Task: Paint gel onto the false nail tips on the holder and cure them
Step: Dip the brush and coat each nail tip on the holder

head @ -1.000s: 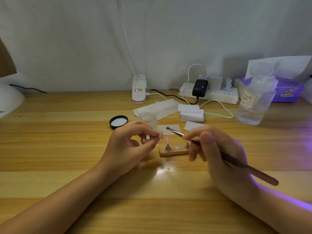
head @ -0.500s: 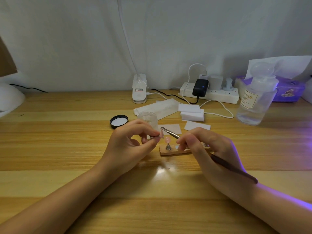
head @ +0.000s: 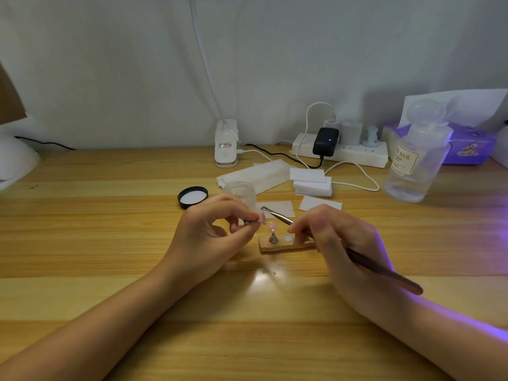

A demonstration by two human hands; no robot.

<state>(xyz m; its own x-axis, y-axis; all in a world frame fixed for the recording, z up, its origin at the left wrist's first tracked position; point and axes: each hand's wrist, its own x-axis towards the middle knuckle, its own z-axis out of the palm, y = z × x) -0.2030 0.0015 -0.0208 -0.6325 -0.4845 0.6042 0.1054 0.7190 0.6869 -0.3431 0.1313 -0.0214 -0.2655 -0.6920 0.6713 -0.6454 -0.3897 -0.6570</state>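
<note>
Pink nail tip [head: 262,216] pinched in your left hand [head: 217,232]; right hand [head: 341,243] grips brush [head: 277,215]. Painting underway; wooden holder [head: 286,244] carries one tip [head: 272,226], curing left.

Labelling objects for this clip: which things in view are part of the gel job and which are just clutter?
In use:
- left hand pinching a nail tip on its stand
- right hand holding the brush
- wooden holder with a pink tip
- open gel jar, black lid

Lying about:
- power strip
- clear bottle
- tissue box
- white pads
</note>
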